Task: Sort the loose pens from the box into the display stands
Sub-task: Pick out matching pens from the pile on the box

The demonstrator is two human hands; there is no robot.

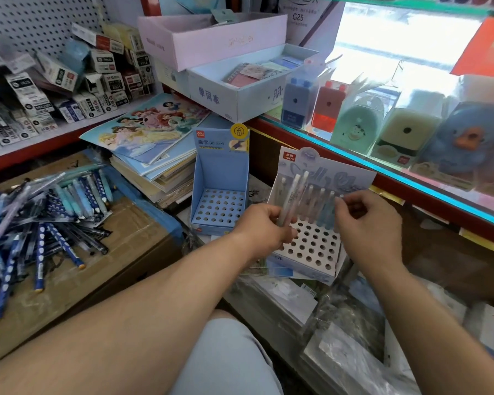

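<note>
Beyond a cropped knee (228, 352), left grip (264, 226) clasps pale pens (293, 195); right grip (368, 223) pinches a blurred pen (341, 197).

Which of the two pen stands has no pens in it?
The blue stand on the left: its holes are all bare. The white stand holds a row of pens at its back.

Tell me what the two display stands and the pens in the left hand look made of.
Blue stand and white stand: printed cardboard, matte, with folded edges and punched holes. Pens in the left hand: likely plastic, with pale frosted barrels that look slightly see-through; blur leaves it unsure.
</note>
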